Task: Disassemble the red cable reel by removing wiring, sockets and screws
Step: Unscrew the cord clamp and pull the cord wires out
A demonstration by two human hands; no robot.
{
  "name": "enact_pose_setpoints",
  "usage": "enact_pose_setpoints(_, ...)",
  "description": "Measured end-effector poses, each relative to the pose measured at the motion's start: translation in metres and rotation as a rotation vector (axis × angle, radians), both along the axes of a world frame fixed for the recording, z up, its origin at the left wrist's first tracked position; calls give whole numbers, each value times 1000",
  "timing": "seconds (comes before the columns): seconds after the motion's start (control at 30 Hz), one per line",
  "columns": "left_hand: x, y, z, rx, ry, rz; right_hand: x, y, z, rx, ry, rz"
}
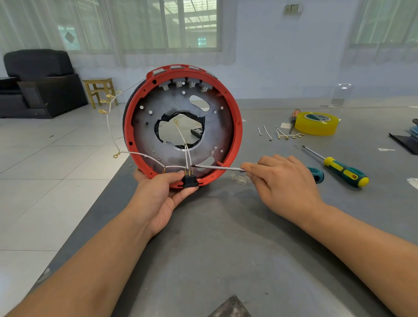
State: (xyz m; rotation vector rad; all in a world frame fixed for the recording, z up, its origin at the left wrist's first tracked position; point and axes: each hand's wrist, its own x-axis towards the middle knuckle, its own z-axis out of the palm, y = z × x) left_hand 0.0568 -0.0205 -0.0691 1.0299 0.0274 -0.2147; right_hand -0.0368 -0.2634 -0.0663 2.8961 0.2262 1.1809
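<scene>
Red plastic cable reel (235, 132) stood on edge at the near-left corner of the grey worktop (231, 242), open side facing the camera, bare dull-grey metal disc (143, 127) inside with a ragged centre hole. Left hand (161, 197) cupped the bottom rim, thumb and fingers clamped on a small black rocker switch (190, 181) seated in the rim, brass terminals up. Right hand (284, 181) was closed on a slim metal-shafted screwdriver (218, 167), tip at the switch terminals where thin white wires (152, 157) still connected. Risks as I read it: tip slips off the spade terminal and jabs the left thumb, since that hand sits right behind the pry point; too much leverage could snap a brass tab or tear the wire out of its crimp; the reel, balanced on its rim, may roll off the worktop edge if the left hand eases. Four grey sockets (183, 83) were still mounted along the top rim. Loose wires with brass ring and spade lugs (105, 111) dangled left. Yellow tape roll (316, 123), pulled wire pieces (284, 135) and a yellow-green handled screwdriver (344, 170) lay to the right.
</scene>
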Motion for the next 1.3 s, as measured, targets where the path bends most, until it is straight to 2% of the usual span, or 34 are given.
enact_pose_setpoints(0.37,-2,0,2,-14,2,-11,-5,-11,10,-176,-86,-37)
enact_pose_setpoints(1.3,-3,2,3,4,38,-57,-6,-10,13,-259,-106,-24)
